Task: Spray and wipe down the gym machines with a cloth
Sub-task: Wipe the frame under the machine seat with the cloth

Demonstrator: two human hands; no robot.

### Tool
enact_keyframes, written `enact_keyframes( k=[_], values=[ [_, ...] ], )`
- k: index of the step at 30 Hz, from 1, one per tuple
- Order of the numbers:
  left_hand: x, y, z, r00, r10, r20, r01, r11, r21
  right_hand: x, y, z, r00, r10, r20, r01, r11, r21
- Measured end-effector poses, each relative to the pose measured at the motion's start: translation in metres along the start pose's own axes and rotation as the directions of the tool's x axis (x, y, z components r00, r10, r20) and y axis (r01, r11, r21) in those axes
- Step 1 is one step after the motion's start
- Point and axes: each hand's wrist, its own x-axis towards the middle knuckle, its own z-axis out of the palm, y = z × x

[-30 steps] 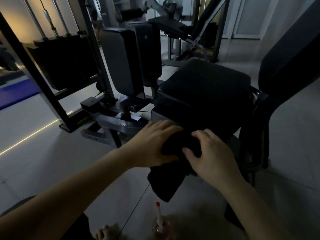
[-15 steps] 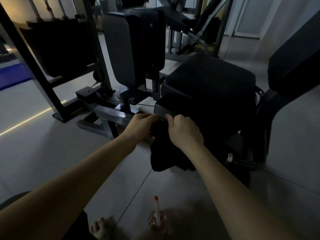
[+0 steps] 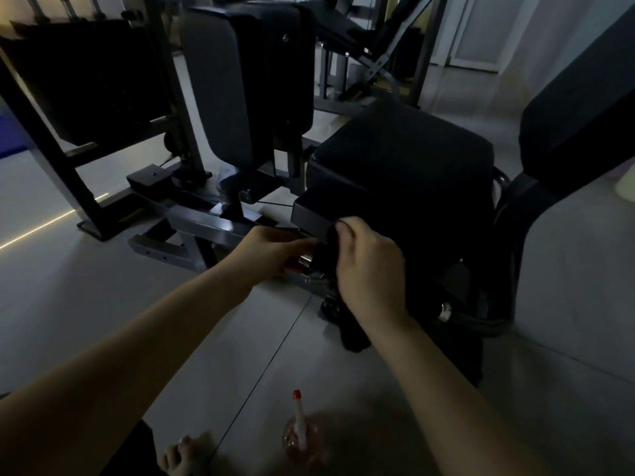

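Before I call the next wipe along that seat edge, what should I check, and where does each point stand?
1. Cloth in right hand: ok, fingers curled round it at the front edge of the seat.
2. Left hand grip: cannot tell, fingertips hidden beside the cloth.
3. Spray bottle to hand: ok, standing on the floor close by.
4. Seat top free of items: ok.
5. Seat sprayed: cannot tell, too dark.
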Motion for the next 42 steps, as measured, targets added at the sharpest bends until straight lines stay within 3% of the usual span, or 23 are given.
enact_keyframes(
  k=[2, 7, 10, 17, 20, 22, 25, 27, 29, 31, 34, 37, 38, 40, 42],
  values=[
    [0.001, 0.001, 0.001, 1.000, 0.003, 0.003, -0.003, 1.000, 0.016, 0.009, -0.011, 0.018, 0.992, 0.024, 0.123, -0.015, 0.997, -0.076],
    [0.004, 0.002, 0.002, 0.999, -0.018, -0.044, 0.018, 1.000, -0.007, -0.020, 0.022, 0.009, 0.933, -0.237, 0.272, 0.324, 0.883, -0.341],
    [0.005, 0.000, 0.002, 0.998, -0.030, -0.052, 0.029, 0.999, -0.022, -0.036, 0.048, -0.006, 0.918, -0.273, 0.288, 0.381, 0.810, -0.445],
    [-0.010, -0.011, 0.020, 0.969, 0.181, -0.168, -0.165, 0.981, 0.102, -0.053, 0.079, -0.025, 0.966, -0.210, 0.154, 0.260, 0.781, -0.567],
    [-0.012, -0.010, 0.024, 0.960, 0.197, -0.198, -0.184, 0.979, 0.083, -0.024, 0.063, -0.029, 0.962, -0.153, 0.224, 0.246, 0.838, -0.486],
    [-0.013, -0.010, 0.024, 0.962, 0.192, -0.193, -0.177, 0.980, 0.093, 0.000, 0.056, -0.032, 0.938, 0.024, 0.345, 0.092, 0.944, -0.316],
    [-0.014, -0.009, 0.025, 0.962, 0.199, -0.187, -0.184, 0.978, 0.099, 0.025, 0.046, -0.028, 0.850, 0.236, 0.470, -0.115, 0.956, -0.271],
    [-0.014, -0.009, 0.024, 0.962, 0.202, -0.184, -0.186, 0.977, 0.101, 0.021, 0.043, -0.026, 0.819, 0.271, 0.506, -0.154, 0.953, -0.262],
    [-0.014, -0.009, 0.023, 0.963, 0.203, -0.177, -0.185, 0.976, 0.111, 0.001, 0.044, -0.023, 0.890, 0.166, 0.424, -0.026, 0.948, -0.317],
    [-0.014, -0.009, 0.024, 0.965, 0.201, -0.170, -0.181, 0.975, 0.128, -0.022, 0.045, -0.018, 0.969, 0.018, 0.248, 0.099, 0.886, -0.454],
    [-0.013, -0.011, 0.027, 0.959, 0.213, -0.188, -0.194, 0.974, 0.116, -0.053, 0.054, -0.004, 0.991, -0.104, 0.083, 0.133, 0.765, -0.630],
    [-0.012, -0.015, 0.027, 0.950, 0.229, -0.213, -0.206, 0.971, 0.125, -0.051, 0.056, -0.004, 0.990, -0.133, 0.055, 0.137, 0.753, -0.644],
    [-0.012, -0.015, 0.026, 0.951, 0.227, -0.209, -0.203, 0.971, 0.130, -0.043, 0.054, -0.010, 0.990, -0.111, 0.092, 0.144, 0.771, -0.620],
    [-0.011, -0.015, 0.024, 0.956, 0.223, -0.193, -0.199, 0.971, 0.136, -0.016, 0.054, -0.028, 0.950, 0.029, 0.311, 0.132, 0.865, -0.483],
    [-0.012, -0.014, 0.023, 0.955, 0.228, -0.189, -0.204, 0.969, 0.138, 0.010, 0.055, -0.044, 0.769, 0.208, 0.604, -0.045, 0.961, -0.273]
  ],
)
